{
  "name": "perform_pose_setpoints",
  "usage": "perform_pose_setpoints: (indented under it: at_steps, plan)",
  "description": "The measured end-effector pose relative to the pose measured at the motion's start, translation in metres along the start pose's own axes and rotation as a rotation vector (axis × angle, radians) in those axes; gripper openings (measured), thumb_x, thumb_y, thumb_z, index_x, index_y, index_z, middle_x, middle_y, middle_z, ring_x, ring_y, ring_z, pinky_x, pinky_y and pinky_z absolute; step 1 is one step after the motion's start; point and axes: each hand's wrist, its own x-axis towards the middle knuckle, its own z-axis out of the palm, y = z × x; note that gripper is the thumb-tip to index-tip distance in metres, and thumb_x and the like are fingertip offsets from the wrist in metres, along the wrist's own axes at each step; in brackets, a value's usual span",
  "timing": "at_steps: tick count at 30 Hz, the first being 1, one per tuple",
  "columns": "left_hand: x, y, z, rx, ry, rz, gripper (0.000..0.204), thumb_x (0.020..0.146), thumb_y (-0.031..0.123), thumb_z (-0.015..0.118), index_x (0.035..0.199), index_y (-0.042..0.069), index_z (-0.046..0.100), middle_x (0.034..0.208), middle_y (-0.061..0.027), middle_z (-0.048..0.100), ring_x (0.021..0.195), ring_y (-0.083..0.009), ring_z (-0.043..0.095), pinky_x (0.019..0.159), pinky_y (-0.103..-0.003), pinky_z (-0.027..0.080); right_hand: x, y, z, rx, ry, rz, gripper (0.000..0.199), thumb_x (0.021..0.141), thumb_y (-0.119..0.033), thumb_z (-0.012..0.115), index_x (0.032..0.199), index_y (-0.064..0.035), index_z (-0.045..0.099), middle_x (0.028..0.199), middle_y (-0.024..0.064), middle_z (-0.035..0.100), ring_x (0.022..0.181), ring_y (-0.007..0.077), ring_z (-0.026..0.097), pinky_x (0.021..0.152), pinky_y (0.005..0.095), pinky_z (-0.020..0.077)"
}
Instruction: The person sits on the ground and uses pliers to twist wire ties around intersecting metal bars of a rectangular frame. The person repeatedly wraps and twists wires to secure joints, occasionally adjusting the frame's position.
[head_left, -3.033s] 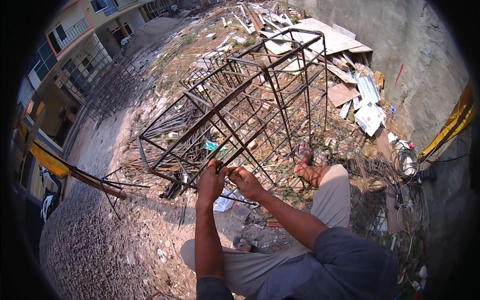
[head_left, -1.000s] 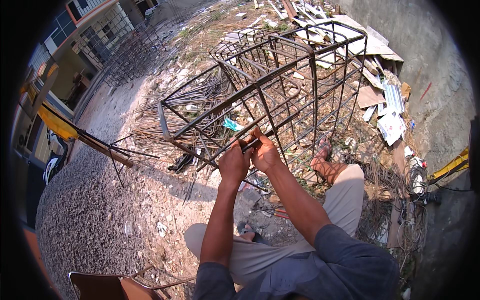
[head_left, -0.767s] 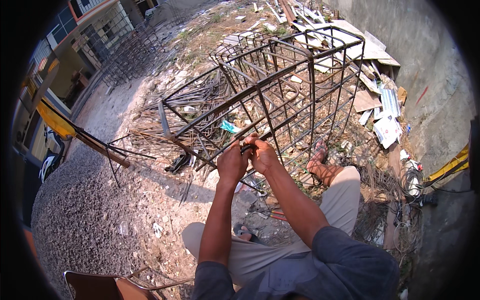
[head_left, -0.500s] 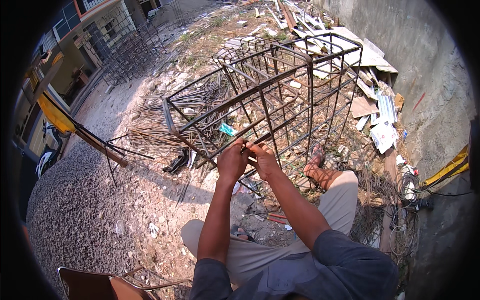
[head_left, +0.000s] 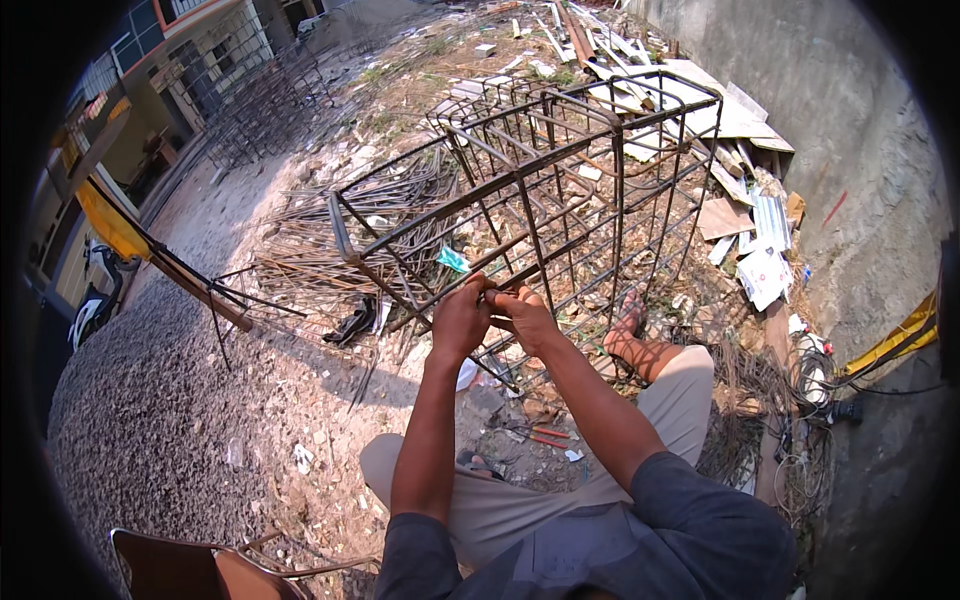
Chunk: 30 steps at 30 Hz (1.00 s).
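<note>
A long cage of steel rebar (head_left: 570, 150) with square hoops stands in front of me, its near end by my hands. My left hand (head_left: 461, 320) and my right hand (head_left: 527, 320) meet at one of the cage's lower bars, fingers closed and thumbs nearly touching. Whatever lies between the fingertips is too small or too covered to make out. On the ground below the hands lies a tool with two red handles (head_left: 550, 438). My bare right foot (head_left: 628, 318) is close to the cage's lower bars.
Loose rebar rods (head_left: 330, 245) lie in a heap beyond the cage to the left. A gravel pile (head_left: 140, 420) spreads at left, with a brown chair (head_left: 190, 565) near me. Boards and scrap (head_left: 735, 215) lean by the concrete wall (head_left: 870, 180). Tangled wire (head_left: 800, 450) lies at right.
Both hands stay at the same bar, with their fingers drawn slightly closer together. The view has shifted a little; the cage looks unmoved.
</note>
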Motion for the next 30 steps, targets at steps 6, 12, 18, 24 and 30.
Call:
perform_pose_setpoints:
  at_steps: [6,12,18,24,30]
  plan:
    - [-0.004,0.000,-0.003,-0.049,-0.051,-0.008,0.023,0.094,0.020,0.059,0.109,0.006,0.069,0.102,-0.0186,0.073,0.097,-0.0394,0.068,0.087,-0.047,0.053,-0.011,0.000,-0.007,-0.103,-0.013,-0.029,0.038,0.093,-0.033,0.076,0.111,-0.0066,0.056,0.097,0.0038,0.067,0.082,0.0124,0.066,0.068,0.0289,0.0534]
    - [0.002,-0.008,0.003,-0.062,-0.049,0.057,0.027,0.091,0.014,0.055,0.112,0.007,0.069,0.103,-0.0195,0.072,0.100,-0.0398,0.068,0.089,-0.047,0.053,-0.044,0.025,-0.014,-0.404,0.260,-0.048,0.031,0.099,-0.034,0.068,0.092,-0.0041,0.066,0.071,0.0011,0.064,0.059,0.0069,0.052,0.054,0.0272,0.0409]
    - [-0.008,-0.017,-0.002,0.035,-0.029,0.086,0.028,0.087,0.010,0.060,0.114,0.009,0.069,0.106,-0.0165,0.073,0.101,-0.0384,0.069,0.089,-0.045,0.054,-0.078,-0.026,0.024,-0.882,0.223,-0.343,0.021,0.095,-0.019,0.065,0.091,0.0017,0.064,0.068,0.0040,0.061,0.059,0.0090,0.052,0.055,0.0303,0.0416]
    - [-0.007,-0.008,0.001,-0.017,-0.037,0.104,0.022,0.091,0.018,0.066,0.111,0.008,0.067,0.099,-0.0181,0.073,0.096,-0.0397,0.069,0.084,-0.048,0.053,-0.051,-0.066,0.036,-1.297,0.171,-0.531,0.017,0.092,-0.020,0.063,0.091,-0.0027,0.067,0.076,0.0180,0.068,0.070,0.0363,0.067,0.064,0.0459,0.0512]
    - [-0.003,-0.006,0.005,0.135,-0.018,0.040,0.019,0.097,0.026,0.062,0.102,0.009,0.068,0.084,-0.0171,0.071,0.081,-0.0386,0.069,0.071,-0.050,0.053,-0.032,-0.070,0.029,-1.334,0.222,-0.648,0.017,0.096,-0.022,0.063,0.094,-0.0060,0.067,0.084,0.0181,0.071,0.078,0.0415,0.068,0.071,0.0484,0.0530]
